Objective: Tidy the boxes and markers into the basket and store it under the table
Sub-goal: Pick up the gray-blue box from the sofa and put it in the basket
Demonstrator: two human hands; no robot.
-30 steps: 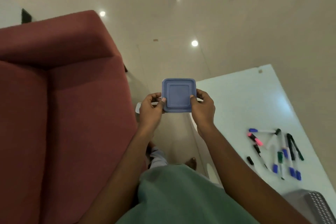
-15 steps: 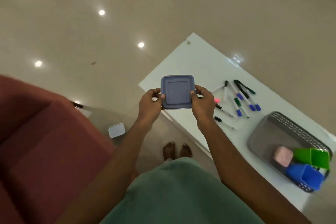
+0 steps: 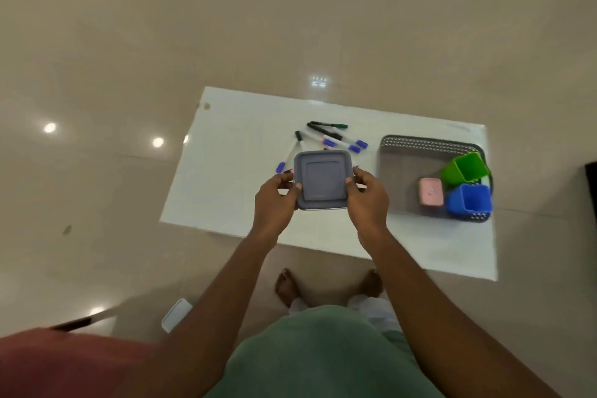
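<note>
Both hands hold a square grey-blue lidded box above the white table. My left hand grips its left edge and my right hand its right edge. Several markers lie scattered on the table just beyond the box, some hidden behind it. A grey perforated basket sits at the table's right end. Inside it are a green box, a blue box and a small pink box.
My bare feet stand on the glossy beige floor at the table's near edge. A small white box lies on the floor to the left. A red sofa corner fills the lower left.
My view has swung from the sofa round to the table, which now lies straight ahead. The grey-blue box stays gripped in both hands and now hangs over the table.
</note>
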